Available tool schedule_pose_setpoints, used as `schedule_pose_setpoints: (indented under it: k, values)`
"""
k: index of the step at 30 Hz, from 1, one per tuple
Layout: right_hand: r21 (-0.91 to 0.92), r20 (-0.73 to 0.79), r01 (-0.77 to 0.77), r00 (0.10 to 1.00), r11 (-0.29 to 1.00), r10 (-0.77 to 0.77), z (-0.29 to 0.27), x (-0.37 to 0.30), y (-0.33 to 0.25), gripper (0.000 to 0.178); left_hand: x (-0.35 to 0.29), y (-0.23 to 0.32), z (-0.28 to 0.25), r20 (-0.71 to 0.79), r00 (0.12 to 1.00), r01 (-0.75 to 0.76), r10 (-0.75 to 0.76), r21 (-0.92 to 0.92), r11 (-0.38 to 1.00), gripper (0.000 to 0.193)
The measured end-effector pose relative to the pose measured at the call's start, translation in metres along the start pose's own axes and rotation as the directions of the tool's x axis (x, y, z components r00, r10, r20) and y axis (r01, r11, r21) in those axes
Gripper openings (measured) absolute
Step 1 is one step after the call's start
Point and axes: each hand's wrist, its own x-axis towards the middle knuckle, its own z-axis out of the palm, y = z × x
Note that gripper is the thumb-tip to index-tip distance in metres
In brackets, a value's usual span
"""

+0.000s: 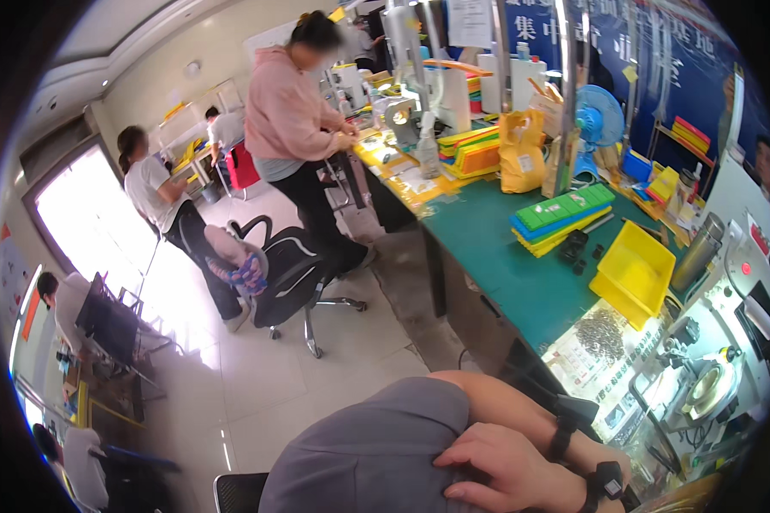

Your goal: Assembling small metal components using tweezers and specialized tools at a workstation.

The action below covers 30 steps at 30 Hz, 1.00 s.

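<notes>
A large fold of grey cloth, seemingly my sleeve (359, 453), fills the bottom middle. My right hand (505, 468) reaches in from the lower right and rests against this cloth. Its fingers point left, a little apart, and no object shows in them. A black strap with a small device circles that wrist. My left forearm (509, 412) runs from the sleeve toward the bench, with a black band round its wrist. Beyond the band, only part of my left hand (609, 460) shows; its fingers are hidden behind the right wrist.
On the green-topped bench (488, 248) stand a yellow bin (633, 274), stacked coloured trays (565, 214), a steel flask (697, 252) and a blue fan (597, 120). Small dark parts (599, 335) lie on paper. An office chair (291, 282) and a standing person (291, 111) are left of it.
</notes>
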Motion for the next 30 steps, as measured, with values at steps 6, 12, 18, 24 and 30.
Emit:
schedule_pose_setpoints:
  k: [6,12,18,24,30]
  values:
    - [0.004,-0.125,-0.075,0.989,0.997,0.075,-0.037,-0.027,0.003,0.030,0.022,-0.027,-0.009,0.093,0.987,0.133,-0.128,-0.049,0.990,0.021]
    - [-0.059,-0.153,-0.084,0.985,0.995,0.074,-0.056,-0.054,0.018,0.032,0.040,-0.030,-0.008,0.088,0.986,0.147,-0.141,-0.057,0.988,0.021]
    - [-0.019,-0.097,-0.205,0.974,0.979,0.202,-0.049,-0.069,0.021,0.030,0.038,-0.025,-0.001,0.058,0.960,0.273,-0.275,0.037,0.961,0.022]
    - [-0.060,-0.113,-0.223,0.970,0.973,0.216,-0.043,-0.070,0.020,0.030,0.034,-0.004,0.005,-0.036,0.969,0.243,-0.246,-0.076,0.967,0.027]
    - [-0.074,-0.098,-0.243,0.967,0.967,0.235,-0.032,-0.066,0.019,0.030,0.026,0.006,0.011,-0.067,0.973,0.203,-0.219,-0.189,0.961,0.044]
